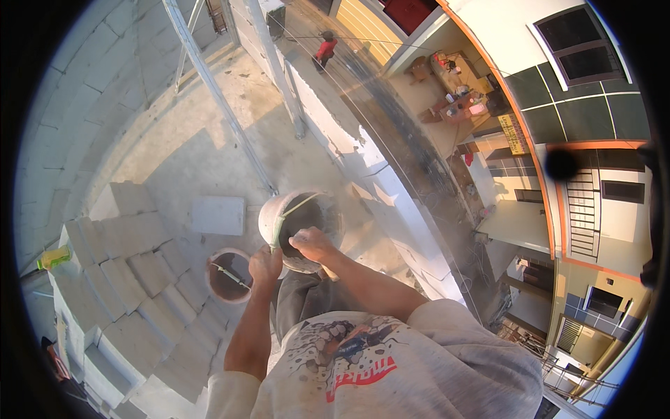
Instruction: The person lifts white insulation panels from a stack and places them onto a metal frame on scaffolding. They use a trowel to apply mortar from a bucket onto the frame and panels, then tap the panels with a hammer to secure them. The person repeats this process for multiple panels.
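Note:
A pale bucket (269, 215) is tilted in front of me, its dark grey inside showing. Closed at its near left rim is my left hand (264, 266), where the light green handle (296, 207) comes down to the fingers. My right hand (312, 245) is a fist over the bucket's mouth; whatever it may hold is hidden. A short wooden piece, like a tool handle (329, 274), shows below my right wrist. On the floor to the left stands a second bucket (212, 271) with a pale handle across its dark grey contents.
Stacked pale blocks (136, 279) fill the left side. A flat white block (218, 215) lies on the concrete floor. A metal pole (223, 105) slants down near the bucket. A low white block wall (398, 209) runs along the right, with a street and a person in red (325, 50) beyond.

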Demonstrator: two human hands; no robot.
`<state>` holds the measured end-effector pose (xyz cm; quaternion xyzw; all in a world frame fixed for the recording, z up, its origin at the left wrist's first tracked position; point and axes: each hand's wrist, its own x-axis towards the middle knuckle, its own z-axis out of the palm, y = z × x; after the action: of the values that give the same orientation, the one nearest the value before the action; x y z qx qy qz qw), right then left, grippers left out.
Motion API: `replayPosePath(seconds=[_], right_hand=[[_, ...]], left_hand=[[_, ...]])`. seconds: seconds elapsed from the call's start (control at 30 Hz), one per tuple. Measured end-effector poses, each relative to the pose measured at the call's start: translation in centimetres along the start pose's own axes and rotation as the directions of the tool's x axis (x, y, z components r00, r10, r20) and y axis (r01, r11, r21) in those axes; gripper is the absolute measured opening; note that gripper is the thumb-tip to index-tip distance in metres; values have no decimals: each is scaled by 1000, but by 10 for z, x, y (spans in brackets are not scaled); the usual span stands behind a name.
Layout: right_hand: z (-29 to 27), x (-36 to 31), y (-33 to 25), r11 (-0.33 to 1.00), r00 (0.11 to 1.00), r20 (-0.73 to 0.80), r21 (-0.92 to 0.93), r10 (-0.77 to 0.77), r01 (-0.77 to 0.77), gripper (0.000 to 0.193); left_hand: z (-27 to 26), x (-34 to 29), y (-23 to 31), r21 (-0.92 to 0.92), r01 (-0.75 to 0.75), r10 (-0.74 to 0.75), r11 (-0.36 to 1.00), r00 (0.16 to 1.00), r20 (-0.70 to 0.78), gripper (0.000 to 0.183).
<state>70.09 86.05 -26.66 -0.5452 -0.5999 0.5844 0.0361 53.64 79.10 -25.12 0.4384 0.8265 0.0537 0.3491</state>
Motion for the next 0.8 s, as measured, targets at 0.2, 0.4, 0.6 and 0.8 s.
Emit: replayPosePath(seconds=[0.2,0.4,0.6,0.8], right_hand=[[-35,-101,86,810,910,-44,-439,412,-388,55],[-35,-154,81,860,822,252,-141,511,-491,47],[-94,-190,48,687,994,22,-722,-104,88,18],[-81,-199,28,541,864,165,-719,-476,436,17]], left_hand=[[-1,-56,62,-402,2,-39,916,996,-86,47],[-1,-102,58,-588,50,-142,807,984,-111,46],[-21,-113,49,-474,-9,-68,881,987,-144,49],[-44,-137,67,-696,-174,-73,697,948,-310,47]])
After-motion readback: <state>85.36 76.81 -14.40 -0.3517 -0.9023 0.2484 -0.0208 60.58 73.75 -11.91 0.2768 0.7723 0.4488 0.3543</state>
